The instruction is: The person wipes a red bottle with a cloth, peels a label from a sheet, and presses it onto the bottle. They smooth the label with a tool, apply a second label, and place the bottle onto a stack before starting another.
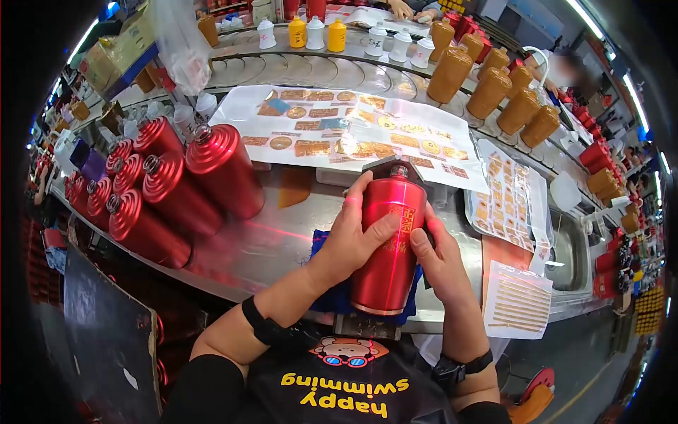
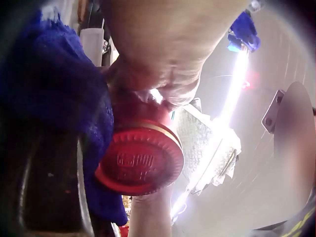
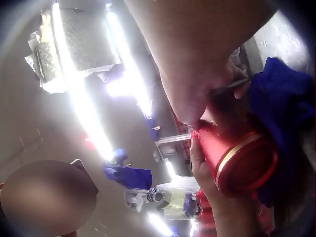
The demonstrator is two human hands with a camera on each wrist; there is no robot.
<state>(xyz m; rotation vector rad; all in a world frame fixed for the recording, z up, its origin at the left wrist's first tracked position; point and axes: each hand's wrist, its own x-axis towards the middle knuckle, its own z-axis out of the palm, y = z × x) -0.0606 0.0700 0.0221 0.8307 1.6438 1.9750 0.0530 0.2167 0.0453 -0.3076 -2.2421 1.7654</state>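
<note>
A shiny red bottle (image 1: 387, 279) with gold characters on its front and a narrow threaded neck leans between both hands. My left hand (image 1: 359, 237) holds it from the left, the thumb laid across the front beside the gold characters. From the other side, my right hand (image 1: 443, 263) grips it, its thumb pressed near the characters' lower right. Under the bottle lies a blue cloth (image 1: 326, 300). The left wrist view shows the bottle's embossed red base (image 2: 140, 163), ringed in gold. In the right wrist view, the cloth (image 3: 281, 94) is close beside the bottle.
Several red bottles (image 1: 224, 169) stand on the metal worktop at left. A sheet of gold decals (image 1: 229, 113) lies ahead, with another decal sheet (image 1: 474, 205) and a striped sheet (image 1: 519, 324) at right. Brown bottles (image 1: 489, 93) and small white bottles (image 1: 266, 33) line the conveyor behind.
</note>
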